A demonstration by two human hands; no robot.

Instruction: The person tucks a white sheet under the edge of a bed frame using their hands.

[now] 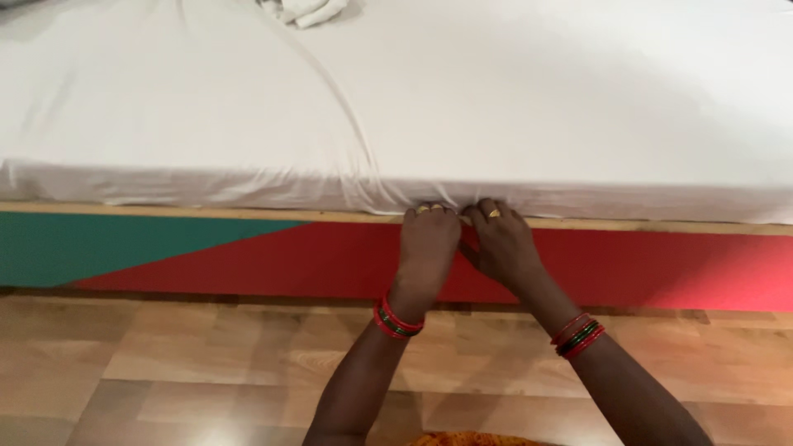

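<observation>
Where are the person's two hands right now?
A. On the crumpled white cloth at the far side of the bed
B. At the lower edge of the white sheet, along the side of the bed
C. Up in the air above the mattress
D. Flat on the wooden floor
B: the left hand and right hand sit side by side, fingers curled at the white sheet's lower edge above the red and green bed frame.

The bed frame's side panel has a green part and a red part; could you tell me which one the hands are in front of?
The red part: both the left hand and right hand lie over it at the sheet's edge; the green part lies far left.

White bed sheet (496,99) stretched over the mattress, creases fanning from its lower edge, tucked along bed frame
</observation>
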